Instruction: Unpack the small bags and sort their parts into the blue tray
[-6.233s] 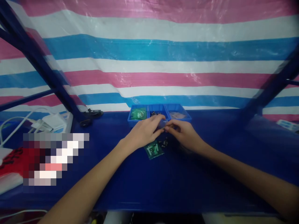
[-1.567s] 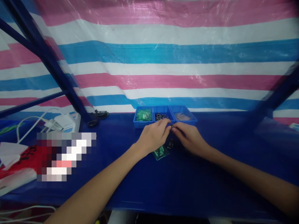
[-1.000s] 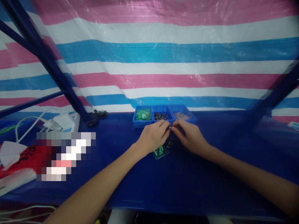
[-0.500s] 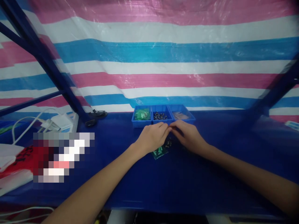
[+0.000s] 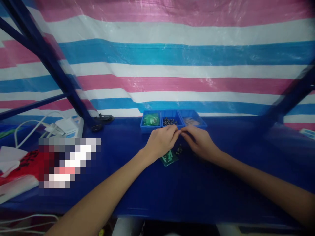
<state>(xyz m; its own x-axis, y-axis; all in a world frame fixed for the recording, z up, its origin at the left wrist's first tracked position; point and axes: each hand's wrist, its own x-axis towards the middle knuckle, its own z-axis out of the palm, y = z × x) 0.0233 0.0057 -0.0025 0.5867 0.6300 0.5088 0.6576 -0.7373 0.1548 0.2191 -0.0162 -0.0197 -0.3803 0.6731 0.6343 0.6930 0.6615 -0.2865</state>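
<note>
My left hand (image 5: 161, 139) and my right hand (image 5: 198, 139) meet at the fingertips just in front of the blue bins. Both are closed in a pinch; whatever lies between the fingers is too small or hidden to make out. Under my left hand a small clear packet with green contents (image 5: 169, 158) rests on the table, partly covered by the hand. Several small dark metallic pieces (image 5: 179, 150) lie beside it, between the hands. Behind my hands, one bin (image 5: 151, 131) holds green packets (image 5: 151, 119), and the middle one holds small black and silver parts (image 5: 169, 121).
The right-hand bin holds flat clear bags (image 5: 191, 121). On the blue table (image 5: 209, 193), a black object (image 5: 96, 127) lies at the back left. White cables and a power strip (image 5: 79, 127) sit at the left, near a red bag (image 5: 29, 164). A striped sheet (image 5: 172, 52) hangs behind.
The camera view has shifted slightly, so the scene sits a little to the right. My hands stay together at the fingertips, with only slight finger movement.
</note>
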